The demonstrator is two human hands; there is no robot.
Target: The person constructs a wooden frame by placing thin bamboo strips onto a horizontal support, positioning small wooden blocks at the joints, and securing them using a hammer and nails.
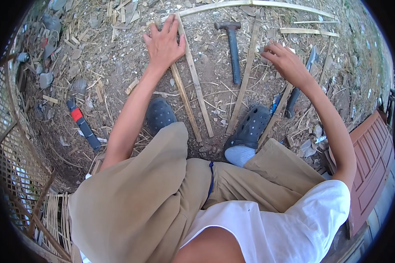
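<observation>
My left hand (164,46) lies with fingers spread over the far end of two wooden strips, a paler strip (195,76) and a browner strip (185,101) beside it. Its fingertips come close to a long crosswise strip (215,6) at the far edge. My right hand (287,65) hangs above the ground at right, fingers curled and thumb drawn in; what they pinch, if anything, I cannot make out. Beneath it runs another strip (276,115). Between the hands lie a hammer (234,55) and a slanting strip (245,79).
A long-bladed knife (294,98) with a dark handle lies beside my right forearm. Short strips (309,31) rest at the far right. A black and red tool (83,125) is at left, near a woven lattice (19,153). A brown panel (371,162) leans at right. My dark clogs (250,127) flank the strips.
</observation>
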